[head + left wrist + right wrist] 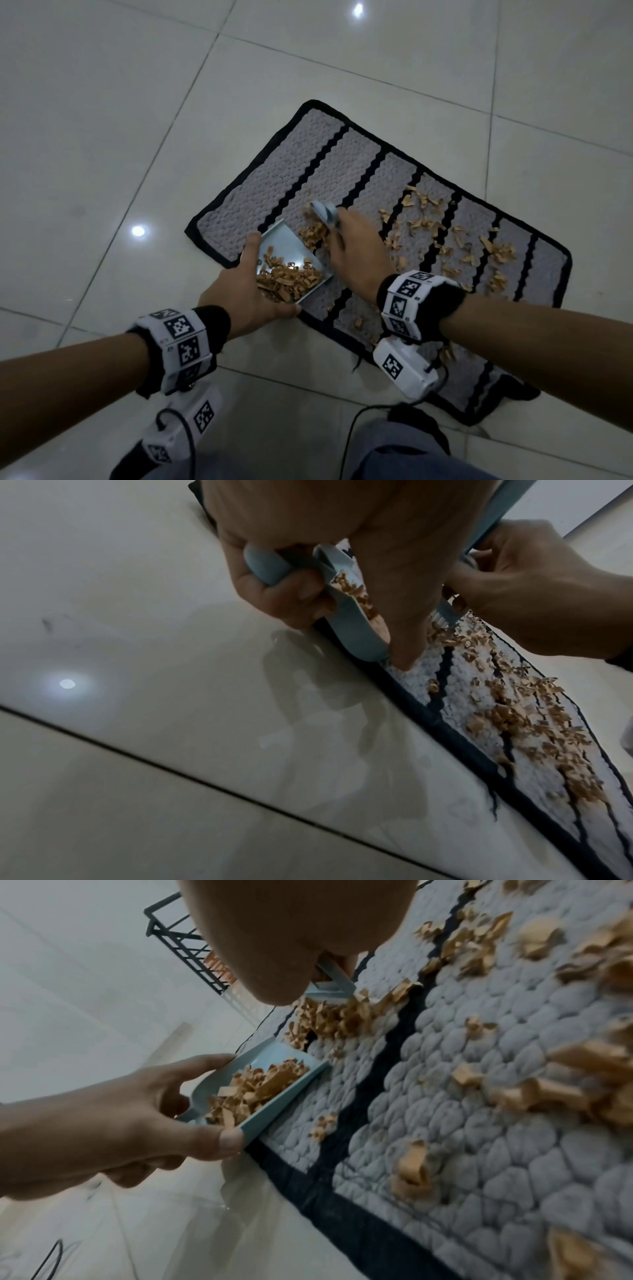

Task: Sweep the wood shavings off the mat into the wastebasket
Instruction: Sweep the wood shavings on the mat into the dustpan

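Note:
A grey mat (pixel 260 185) with black stripes lies on the tiled floor, with tan wood shavings (pixel 455 236) strewn over its right half. My left hand (pixel 246 291) grips a pale blue dustpan (pixel 291 240) whose lip rests on the mat near its front edge; a heap of shavings (pixel 291 277) fills it. My right hand (pixel 356 250) holds a small pale blue brush (pixel 323 212), bristles down in a clump of shavings (pixel 335 1018) just beyond the pan (pixel 270 1058). The left wrist view shows my fingers (pixel 274 588) curled round the pan's handle (pixel 263 561).
A dark wire wastebasket (pixel 192 939) stands past the mat's far corner, seen only in the right wrist view. Glossy pale floor tiles (pixel 102 137) surround the mat. My knees in jeans (pixel 411 459) and a black cable (pixel 363 421) sit at the bottom.

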